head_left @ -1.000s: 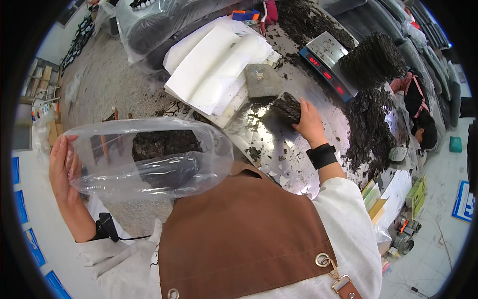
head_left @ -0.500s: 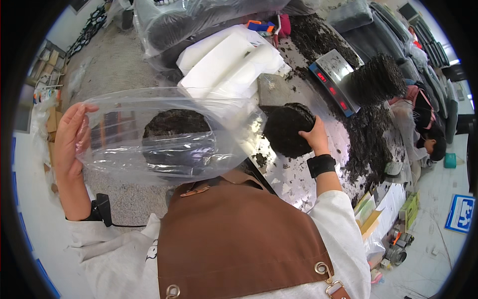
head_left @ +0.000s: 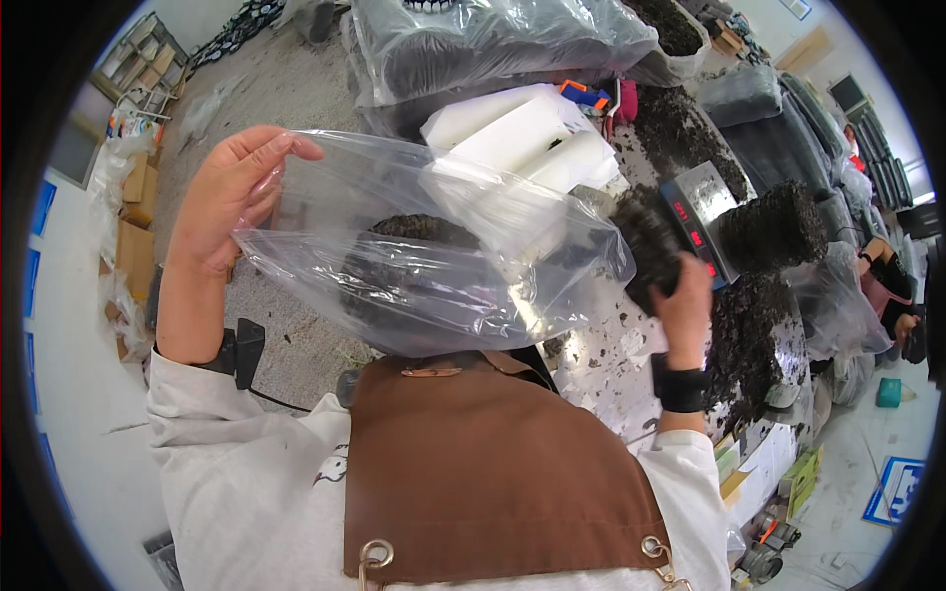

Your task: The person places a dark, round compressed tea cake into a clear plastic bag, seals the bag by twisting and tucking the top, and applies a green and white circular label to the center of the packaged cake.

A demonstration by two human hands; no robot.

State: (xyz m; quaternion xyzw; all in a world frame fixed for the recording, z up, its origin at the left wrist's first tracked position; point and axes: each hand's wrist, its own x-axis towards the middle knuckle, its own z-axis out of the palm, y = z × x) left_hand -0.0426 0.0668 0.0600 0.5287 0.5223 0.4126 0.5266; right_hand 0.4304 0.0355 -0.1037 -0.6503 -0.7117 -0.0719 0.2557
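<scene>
My left hand point(head_left: 241, 192) is raised at the left, its fingers closed on the gathered end of a large clear plastic bag point(head_left: 576, 281). The bag stretches rightward, its wide mouth toward my right hand. Through the film a dark round mass point(head_left: 419, 231) shows; whether it lies inside the bag or behind it I cannot tell. My right hand point(head_left: 686, 307) grips a round black cake point(head_left: 648, 246) of pressed, dried leafy stuff, tilted and blurred by motion. This cake is beside the bag's mouth, close to a digital scale point(head_left: 702, 222).
A stack of similar black cakes point(head_left: 774, 227) rests at the scale. Dark crumbs point(head_left: 749, 315) litter the metal table point(head_left: 616, 379). White sheets point(head_left: 522, 128) lie beyond the bag, with filled plastic sacks point(head_left: 503, 44) behind. Another person point(head_left: 887, 281) is at the far right.
My right hand has lifted and tilted the black cake, carrying it right toward the scale. My left hand has risen with the bag, whose mouth is now spread wider. The whole view has shifted.
</scene>
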